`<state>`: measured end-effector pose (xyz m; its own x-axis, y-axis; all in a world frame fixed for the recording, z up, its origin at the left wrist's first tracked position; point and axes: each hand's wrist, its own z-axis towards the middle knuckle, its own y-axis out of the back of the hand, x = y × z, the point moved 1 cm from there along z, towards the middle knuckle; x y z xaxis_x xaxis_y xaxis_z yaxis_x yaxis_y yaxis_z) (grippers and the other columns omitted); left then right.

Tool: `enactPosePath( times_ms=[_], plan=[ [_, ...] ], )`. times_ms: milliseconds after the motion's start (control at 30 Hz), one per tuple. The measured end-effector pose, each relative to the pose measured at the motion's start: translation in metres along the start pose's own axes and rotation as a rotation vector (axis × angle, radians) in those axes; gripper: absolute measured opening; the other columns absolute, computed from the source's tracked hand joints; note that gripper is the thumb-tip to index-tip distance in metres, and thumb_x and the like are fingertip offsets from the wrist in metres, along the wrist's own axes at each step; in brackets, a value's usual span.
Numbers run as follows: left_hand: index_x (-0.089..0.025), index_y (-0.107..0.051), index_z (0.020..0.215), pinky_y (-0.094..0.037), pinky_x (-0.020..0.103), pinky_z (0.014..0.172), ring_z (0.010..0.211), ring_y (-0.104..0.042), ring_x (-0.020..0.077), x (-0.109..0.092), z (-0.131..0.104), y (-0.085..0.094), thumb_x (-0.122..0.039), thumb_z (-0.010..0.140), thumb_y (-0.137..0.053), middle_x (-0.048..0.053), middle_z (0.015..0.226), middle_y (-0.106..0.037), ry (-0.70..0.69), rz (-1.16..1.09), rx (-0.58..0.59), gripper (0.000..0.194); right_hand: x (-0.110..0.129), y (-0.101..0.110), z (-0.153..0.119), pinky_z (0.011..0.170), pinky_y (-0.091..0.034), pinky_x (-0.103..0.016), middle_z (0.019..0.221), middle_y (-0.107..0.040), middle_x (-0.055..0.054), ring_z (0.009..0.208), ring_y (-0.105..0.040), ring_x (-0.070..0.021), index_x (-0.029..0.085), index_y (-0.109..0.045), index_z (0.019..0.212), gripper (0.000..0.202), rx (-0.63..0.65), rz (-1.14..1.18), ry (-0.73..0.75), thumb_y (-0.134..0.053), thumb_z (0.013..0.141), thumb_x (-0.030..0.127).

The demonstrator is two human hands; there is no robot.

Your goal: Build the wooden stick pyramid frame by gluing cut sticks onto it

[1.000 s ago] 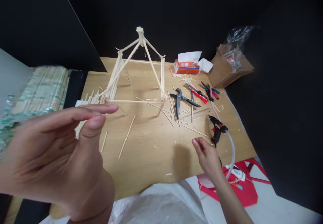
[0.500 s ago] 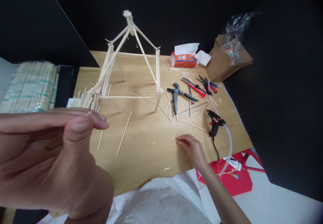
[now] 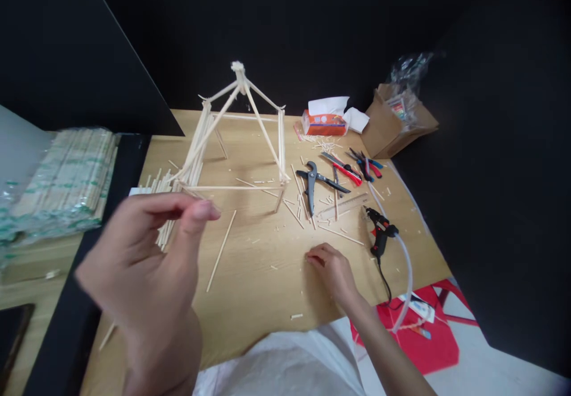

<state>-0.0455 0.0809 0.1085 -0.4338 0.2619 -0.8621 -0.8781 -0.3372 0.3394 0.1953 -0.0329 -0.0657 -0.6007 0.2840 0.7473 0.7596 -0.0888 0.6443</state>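
Observation:
My left hand [image 3: 156, 259] is raised close to the camera, thumb and forefinger pressed together; whatever is between them, if anything, is too small to make out. Behind it stands a house-shaped frame of wooden sticks [image 3: 261, 127] with a peaked top. My right hand [image 3: 332, 271] rests low at the tabletop, its fingertips drawn together. Whether they pinch something is hidden. A loose stick [image 3: 222, 250] lies between the hands, and a short cut piece [image 3: 297, 316] is near the front edge. A black glue gun [image 3: 380, 229] lies to the right of my right hand.
Cutters [image 3: 311, 185], a red utility knife [image 3: 345, 170] and pliers [image 3: 366, 165] lie right of the frame among stick scraps. Farther back are a tissue pack [image 3: 325, 123] and a cardboard box [image 3: 392, 128]. Wrapped sticks [image 3: 66, 173] lie left. Black panels [image 3: 312, 33] enclose the table.
My left hand has drawn away from the camera and to the right, its fingers still pinched. My right hand stays at the tabletop. The whole scene sits a little lower in view.

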Motion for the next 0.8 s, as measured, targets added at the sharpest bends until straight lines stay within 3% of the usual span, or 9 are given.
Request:
enactPosePath(
  times_ms=[100, 267, 333, 467, 533, 667, 800],
  plan=[
    [-0.018, -0.063, 0.084, -0.050, 0.030, 0.073, 0.077, -0.063, 0.0155, 0.003, -0.001, -0.010, -0.023, 0.079, -0.069, 0.000, 0.080, -0.065, -0.069, 0.060, 0.019, 0.009, 0.010, 0.005, 0.006, 0.073, -0.039, -0.032, 0.082, -0.066, -0.003, 0.076, -0.059, -0.0200, 0.023, -0.071, 0.075, 0.012, 0.025, 0.075, -0.008, -0.061, 0.079, 0.018],
    [-0.024, -0.067, 0.090, -0.047, 0.022, 0.079, 0.084, -0.063, 0.0111, 0.010, -0.003, -0.018, -0.016, 0.082, -0.064, -0.003, 0.089, -0.069, -0.233, 0.002, 0.234, 0.012, 0.050, 0.019, 0.019, 0.066, -0.039, -0.028, 0.078, -0.062, -0.002, 0.071, -0.053, -0.0155, 0.020, -0.065, 0.080, 0.014, 0.029, 0.288, -0.010, -0.060, 0.084, 0.032],
    [-0.026, -0.068, 0.093, -0.047, 0.020, 0.082, 0.088, -0.063, 0.0099, 0.009, -0.006, -0.022, -0.014, 0.083, -0.064, -0.004, 0.092, -0.069, -0.240, -0.056, 0.360, 0.016, 0.074, 0.022, 0.023, 0.062, -0.038, -0.025, 0.077, -0.058, -0.001, 0.065, -0.048, -0.0118, 0.020, -0.063, 0.082, 0.017, 0.076, 0.549, -0.042, -0.059, 0.085, 0.036],
    [-0.030, -0.070, 0.095, -0.048, 0.014, 0.079, 0.088, -0.063, 0.0076, 0.004, -0.012, -0.035, -0.016, 0.082, -0.065, -0.005, 0.093, -0.068, -0.140, -0.210, 0.591, 0.020, 0.120, 0.020, 0.026, 0.055, -0.030, -0.020, 0.077, -0.051, 0.002, 0.055, -0.033, -0.0051, 0.017, -0.065, 0.079, 0.013, 0.343, 1.388, -0.183, -0.066, 0.082, 0.029],
    [-0.032, -0.071, 0.096, -0.049, 0.013, 0.078, 0.088, -0.063, 0.0073, 0.002, -0.016, -0.041, -0.015, 0.083, -0.064, -0.005, 0.094, -0.068, -0.091, -0.283, 0.663, 0.022, 0.133, 0.018, 0.026, 0.056, -0.030, -0.019, 0.072, -0.049, 0.003, 0.055, -0.031, -0.0045, 0.016, -0.066, 0.078, 0.010, 0.437, 1.564, -0.206, -0.067, 0.082, 0.025],
    [-0.031, -0.073, 0.093, -0.050, 0.013, 0.075, 0.086, -0.063, 0.0079, 0.002, -0.019, -0.045, -0.012, 0.082, -0.063, -0.003, 0.093, -0.066, -0.045, -0.364, 0.669, 0.024, 0.141, 0.015, 0.026, 0.059, -0.031, -0.019, 0.069, -0.049, 0.003, 0.056, -0.033, -0.0045, 0.014, -0.067, 0.076, 0.009, 0.484, 1.653, -0.218, -0.068, 0.082, 0.021],
    [-0.029, -0.074, 0.086, -0.051, 0.016, 0.073, 0.083, -0.063, 0.0098, 0.003, -0.018, -0.044, -0.010, 0.081, -0.064, -0.001, 0.090, -0.066, -0.090, -0.373, 0.647, 0.022, 0.141, 0.017, 0.025, 0.058, -0.030, -0.018, 0.067, -0.047, 0.004, 0.055, -0.032, -0.0044, 0.014, -0.067, 0.077, 0.010, 0.476, 1.620, -0.246, -0.069, 0.081, 0.022]
  ],
)
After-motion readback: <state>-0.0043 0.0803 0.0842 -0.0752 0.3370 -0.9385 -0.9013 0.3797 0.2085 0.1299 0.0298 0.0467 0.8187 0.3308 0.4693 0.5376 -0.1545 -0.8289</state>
